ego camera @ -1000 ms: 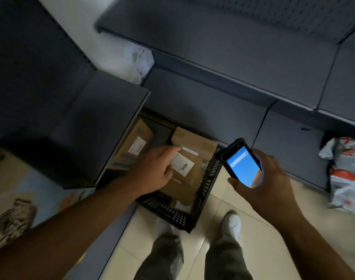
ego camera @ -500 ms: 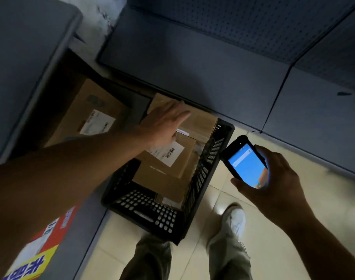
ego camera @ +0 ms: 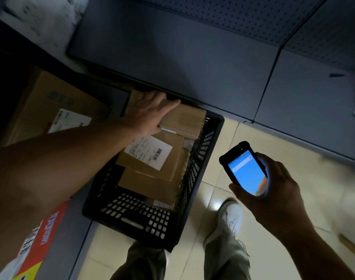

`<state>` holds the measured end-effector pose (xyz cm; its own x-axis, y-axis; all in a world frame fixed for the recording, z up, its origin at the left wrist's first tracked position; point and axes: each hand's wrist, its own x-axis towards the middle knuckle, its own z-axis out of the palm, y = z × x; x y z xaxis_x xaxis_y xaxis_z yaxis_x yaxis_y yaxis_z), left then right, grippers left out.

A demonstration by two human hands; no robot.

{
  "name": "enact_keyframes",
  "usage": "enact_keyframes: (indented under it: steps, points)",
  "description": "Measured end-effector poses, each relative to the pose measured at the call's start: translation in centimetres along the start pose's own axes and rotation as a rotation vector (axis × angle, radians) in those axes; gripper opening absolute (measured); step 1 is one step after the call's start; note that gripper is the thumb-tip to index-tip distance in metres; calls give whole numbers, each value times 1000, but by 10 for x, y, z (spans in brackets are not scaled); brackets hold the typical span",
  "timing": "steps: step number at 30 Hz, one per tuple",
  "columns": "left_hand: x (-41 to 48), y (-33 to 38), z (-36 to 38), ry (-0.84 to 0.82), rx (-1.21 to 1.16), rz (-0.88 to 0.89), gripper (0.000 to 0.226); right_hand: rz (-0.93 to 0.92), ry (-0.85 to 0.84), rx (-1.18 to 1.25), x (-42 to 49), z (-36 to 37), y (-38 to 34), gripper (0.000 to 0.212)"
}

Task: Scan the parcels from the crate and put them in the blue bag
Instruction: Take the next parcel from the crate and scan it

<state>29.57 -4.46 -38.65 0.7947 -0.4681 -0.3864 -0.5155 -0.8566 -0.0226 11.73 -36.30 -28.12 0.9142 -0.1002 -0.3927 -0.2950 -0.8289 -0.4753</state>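
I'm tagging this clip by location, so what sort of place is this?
Probably a parcel depot or shop stockroom: labelled cardboard parcels sit in a black crate on a tiled floor, grey pegboard shelving stands behind, and the right hand holds a handheld scanner.

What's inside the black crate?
In the crate: a barcode-labelled parcel in the middle, a far parcel under the left hand, a lower parcel nearer. Whatever lies beneath them is hidden.

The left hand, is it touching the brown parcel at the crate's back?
Touching. The head view shows the left hand pressed flat on top of that parcel.
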Motion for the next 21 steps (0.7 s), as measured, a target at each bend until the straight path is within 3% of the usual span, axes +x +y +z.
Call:
enact_keyframes:
  steps: [3,12,17,21]
  points:
    - [-12,-2,-7,-3,-23,8,110,2,21,5,1,-4,-8,89]
    - [-64,-25,-87,216,-71,71,111,-64,12,64,-16,-44,-65,92]
    - [-105,-13,-159,207,-188,-91,105,-109,52,70,-35,-95,-102,87]
    - [-152,1,-225,247,-416,-283,94,-107,65,82,-59,-146,-136,87]
